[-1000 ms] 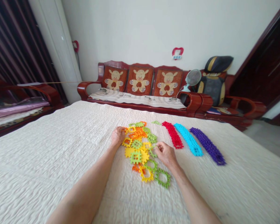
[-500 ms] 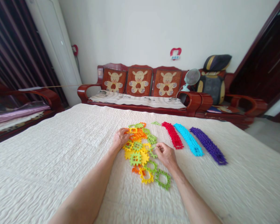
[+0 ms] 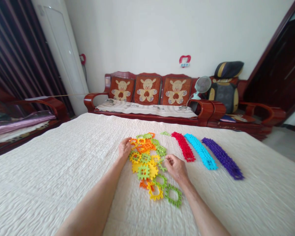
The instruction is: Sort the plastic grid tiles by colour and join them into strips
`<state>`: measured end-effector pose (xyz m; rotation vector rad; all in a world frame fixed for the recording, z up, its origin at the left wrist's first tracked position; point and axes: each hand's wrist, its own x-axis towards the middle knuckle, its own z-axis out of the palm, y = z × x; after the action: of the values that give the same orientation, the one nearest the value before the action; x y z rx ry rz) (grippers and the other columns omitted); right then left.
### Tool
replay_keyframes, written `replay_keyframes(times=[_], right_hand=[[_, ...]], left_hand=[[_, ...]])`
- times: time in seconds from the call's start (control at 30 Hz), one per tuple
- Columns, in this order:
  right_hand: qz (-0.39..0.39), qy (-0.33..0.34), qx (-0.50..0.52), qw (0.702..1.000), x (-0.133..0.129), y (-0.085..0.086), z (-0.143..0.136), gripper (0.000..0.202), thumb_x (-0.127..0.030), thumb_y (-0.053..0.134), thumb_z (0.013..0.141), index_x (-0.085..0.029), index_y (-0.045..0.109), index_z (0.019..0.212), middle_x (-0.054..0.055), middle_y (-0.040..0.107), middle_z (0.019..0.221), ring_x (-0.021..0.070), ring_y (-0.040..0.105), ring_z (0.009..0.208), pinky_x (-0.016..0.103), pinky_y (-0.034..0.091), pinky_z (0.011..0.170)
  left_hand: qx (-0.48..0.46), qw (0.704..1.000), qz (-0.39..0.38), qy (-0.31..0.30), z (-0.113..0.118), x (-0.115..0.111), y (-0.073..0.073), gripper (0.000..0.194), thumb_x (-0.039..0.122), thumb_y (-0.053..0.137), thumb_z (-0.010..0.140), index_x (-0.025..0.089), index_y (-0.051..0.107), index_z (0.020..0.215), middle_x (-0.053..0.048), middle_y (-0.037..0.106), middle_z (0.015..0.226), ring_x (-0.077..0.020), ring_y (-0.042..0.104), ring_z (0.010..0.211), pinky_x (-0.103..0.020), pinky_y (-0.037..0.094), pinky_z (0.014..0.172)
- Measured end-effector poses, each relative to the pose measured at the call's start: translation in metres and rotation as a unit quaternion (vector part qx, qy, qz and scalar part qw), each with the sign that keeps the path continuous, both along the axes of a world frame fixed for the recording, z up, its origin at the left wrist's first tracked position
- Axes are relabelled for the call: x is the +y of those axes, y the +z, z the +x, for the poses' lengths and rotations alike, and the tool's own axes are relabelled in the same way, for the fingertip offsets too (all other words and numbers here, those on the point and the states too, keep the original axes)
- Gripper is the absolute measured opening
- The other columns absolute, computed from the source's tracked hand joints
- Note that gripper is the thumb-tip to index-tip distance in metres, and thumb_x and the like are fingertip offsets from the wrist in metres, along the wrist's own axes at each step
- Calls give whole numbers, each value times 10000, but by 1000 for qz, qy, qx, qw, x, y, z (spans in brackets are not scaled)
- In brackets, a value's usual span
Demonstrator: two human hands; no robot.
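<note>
A loose pile of plastic pieces lies between my hands, with yellow pieces [image 3: 153,171], orange pieces [image 3: 146,146] and green pieces [image 3: 143,171] overlapping. My left hand [image 3: 125,147] is at the pile's upper left edge, its fingertips touching an orange piece [image 3: 133,142]. On the right side, my right hand [image 3: 176,166] has its fingers curled together beside a small green piece [image 3: 162,165]; what they hold, if anything, is too small to name. A green frame piece [image 3: 173,195] lies nearest me. Farther off is a light green piece [image 3: 165,133].
Red [image 3: 184,146], light blue [image 3: 200,151] and purple [image 3: 222,158] rows of pieces lie to the right on the quilted cover [image 3: 51,170]. Beyond its far edge stand a wooden sofa [image 3: 147,118] with bear cushions and a small fan [image 3: 203,84].
My left hand has drawn slightly left, off the pile's upper part, with an orange piece at its fingertips. My right hand stays beside the green piece. The view has tilted up a little.
</note>
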<state>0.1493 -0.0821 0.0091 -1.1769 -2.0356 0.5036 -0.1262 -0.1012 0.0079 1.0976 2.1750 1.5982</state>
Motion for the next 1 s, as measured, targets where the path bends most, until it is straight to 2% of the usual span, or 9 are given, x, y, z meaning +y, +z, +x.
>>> replay_keyframes(times=[0.1, 0.2, 0.4, 0.53, 0.63, 0.8, 1.0], right_hand=[[-1, 3, -1, 1000, 0, 0, 0, 209, -359, 479, 764, -214, 618, 820, 2, 676, 719, 144, 618, 638, 224, 424, 598], [-4, 4, -1, 1000, -1, 0, 0, 210, -359, 478, 766, -216, 620, 825, 0, 672, 711, 147, 615, 640, 225, 422, 597], [-9, 8, -1, 1000, -1, 2, 0, 203, -353, 477, 769, -220, 620, 823, -6, 668, 714, 145, 611, 643, 225, 417, 602], [-5, 4, 0, 1000, -1, 1, -1, 196, -351, 474, 770, -221, 618, 800, -10, 664, 706, 140, 609, 643, 220, 411, 600], [2, 2, 0, 1000, -2, 0, -1, 201, -350, 473, 769, -216, 620, 795, -3, 666, 709, 142, 606, 647, 217, 407, 594], [15, -2, 3, 1000, -2, 1, -2, 197, -332, 467, 775, -210, 622, 796, 3, 663, 704, 137, 594, 654, 207, 396, 594], [26, -27, -13, 999, -9, 3, -4, 163, -276, 487, 772, -210, 633, 801, 16, 671, 745, 134, 583, 675, 208, 379, 612]], left_hand=[[-42, 999, 27, -11, 6, 3, -5, 389, 179, 415, 754, 161, 645, 1067, -52, 700, 927, -176, 637, 827, -292, 495, 766], [-46, 998, 39, -25, 13, 7, -7, 362, 194, 441, 741, 167, 664, 1026, -50, 701, 925, -176, 635, 822, -289, 498, 756], [-43, 998, 14, -41, 20, 6, 0, 334, 193, 473, 713, 157, 688, 965, -48, 710, 880, -185, 643, 807, -286, 499, 751], [-25, 999, 6, -32, 16, 6, -1, 326, 183, 471, 716, 166, 689, 957, -43, 711, 897, -189, 642, 864, -286, 496, 784], [25, 999, 0, -40, 14, 6, -5, 336, 192, 453, 740, 176, 682, 985, -44, 705, 946, -188, 633, 912, -304, 480, 841], [139, 983, -8, -122, 15, 6, -7, 305, 229, 483, 743, 193, 676, 977, -51, 668, 1081, -190, 597, 1013, -321, 428, 938], [187, 958, -21, -217, 15, 6, -7, 286, 328, 454, 755, 213, 684, 879, -32, 679, 1025, -180, 578, 1052, -327, 396, 991]])
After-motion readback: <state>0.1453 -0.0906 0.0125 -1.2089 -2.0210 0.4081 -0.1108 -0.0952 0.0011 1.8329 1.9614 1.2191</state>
